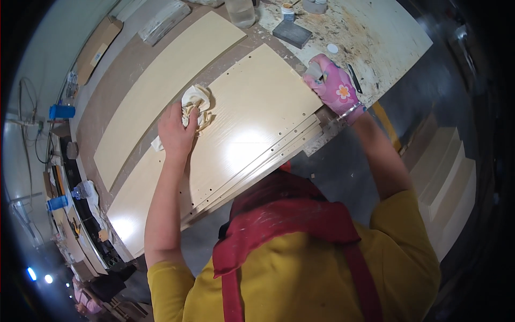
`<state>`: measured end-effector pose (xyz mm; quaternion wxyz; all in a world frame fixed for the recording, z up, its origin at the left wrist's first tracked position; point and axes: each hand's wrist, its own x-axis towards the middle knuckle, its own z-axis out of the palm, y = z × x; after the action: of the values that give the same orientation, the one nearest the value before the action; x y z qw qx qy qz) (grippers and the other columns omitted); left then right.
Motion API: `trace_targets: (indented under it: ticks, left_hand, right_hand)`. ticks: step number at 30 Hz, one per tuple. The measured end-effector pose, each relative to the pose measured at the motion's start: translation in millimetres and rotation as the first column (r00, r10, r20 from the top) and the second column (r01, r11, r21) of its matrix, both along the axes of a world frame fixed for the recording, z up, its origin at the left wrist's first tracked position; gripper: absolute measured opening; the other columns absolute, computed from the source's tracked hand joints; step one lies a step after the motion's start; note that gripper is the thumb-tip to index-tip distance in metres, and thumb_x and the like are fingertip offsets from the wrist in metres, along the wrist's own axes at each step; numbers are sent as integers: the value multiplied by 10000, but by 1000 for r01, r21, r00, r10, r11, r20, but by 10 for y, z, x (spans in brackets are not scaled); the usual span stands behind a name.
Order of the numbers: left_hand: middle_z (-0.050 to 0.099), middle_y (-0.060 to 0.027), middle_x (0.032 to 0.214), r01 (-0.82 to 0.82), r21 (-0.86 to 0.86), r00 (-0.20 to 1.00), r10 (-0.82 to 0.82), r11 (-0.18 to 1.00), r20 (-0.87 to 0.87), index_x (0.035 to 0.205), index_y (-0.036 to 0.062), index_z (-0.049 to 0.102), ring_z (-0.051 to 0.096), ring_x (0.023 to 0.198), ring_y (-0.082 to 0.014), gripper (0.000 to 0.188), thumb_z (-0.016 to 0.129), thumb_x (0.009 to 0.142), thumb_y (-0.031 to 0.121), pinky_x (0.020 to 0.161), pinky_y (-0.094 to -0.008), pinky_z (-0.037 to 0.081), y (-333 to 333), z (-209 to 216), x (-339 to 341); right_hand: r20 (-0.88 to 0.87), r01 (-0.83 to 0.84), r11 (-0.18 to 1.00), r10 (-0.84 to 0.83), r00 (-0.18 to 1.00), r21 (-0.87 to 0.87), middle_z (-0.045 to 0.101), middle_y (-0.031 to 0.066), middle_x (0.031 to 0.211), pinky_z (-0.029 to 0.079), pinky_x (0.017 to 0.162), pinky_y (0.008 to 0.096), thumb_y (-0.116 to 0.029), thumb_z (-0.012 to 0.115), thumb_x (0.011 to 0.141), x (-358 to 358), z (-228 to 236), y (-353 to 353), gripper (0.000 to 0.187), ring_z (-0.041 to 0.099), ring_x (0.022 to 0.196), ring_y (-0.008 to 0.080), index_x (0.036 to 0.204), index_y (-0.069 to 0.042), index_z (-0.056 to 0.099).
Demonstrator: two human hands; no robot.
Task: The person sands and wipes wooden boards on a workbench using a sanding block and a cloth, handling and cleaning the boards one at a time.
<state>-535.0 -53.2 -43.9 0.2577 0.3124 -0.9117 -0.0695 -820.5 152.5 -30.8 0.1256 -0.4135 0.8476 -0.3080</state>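
Observation:
A crumpled off-white cloth is gripped in my bare left hand, resting on the upper edge of a pale wood-grain panel. This panel lies on top of a stack of similar panels with small dark holes along their edges. At the top panel's right end, my right hand wears a pink glove with a flower pattern. Its fingers are closed on a small pale grey flat piece, whose exact kind I cannot make out. A dark slim tool lies beside the gloved hand.
Another pale panel lies beyond the stack. Farther back are a dark grey block, a small white jar, a clear container and a white round lid on the stained worktable. More boards are stacked at the right.

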Motion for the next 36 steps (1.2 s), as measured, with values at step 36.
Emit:
trace_targets:
  ticks: [36]
  left_hand:
    - [638, -74, 902, 739, 144, 524, -695, 659, 493, 1075, 174, 579, 617, 876, -281, 367, 539, 836, 449, 794, -463, 445, 400, 264, -2302]
  right_hand:
    - [479, -415, 837, 545, 689, -356, 613, 125, 775, 483, 637, 332, -246, 654, 770, 1032, 87, 142, 358, 612, 638, 222, 1035, -34, 538]
